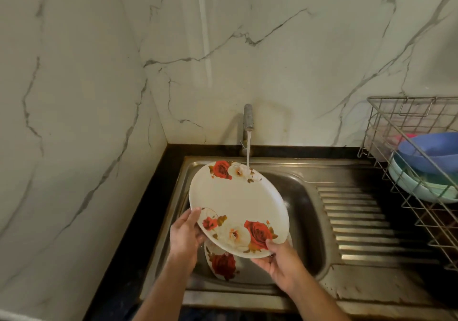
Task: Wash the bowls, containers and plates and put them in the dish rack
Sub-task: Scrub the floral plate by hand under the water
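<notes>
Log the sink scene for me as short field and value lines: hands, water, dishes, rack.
held: white round plate with red rose print, tilted over the steel sink
left hand: grip on the plate's left edge
right hand: grip on its near edge
water: running from the metal tap onto the plate's far rim
in sink: second rose-print plate underneath
wire dish rack: blue bowl, pale green bowl

Left hand [184, 234], right hand [282, 261] gripping
</notes>
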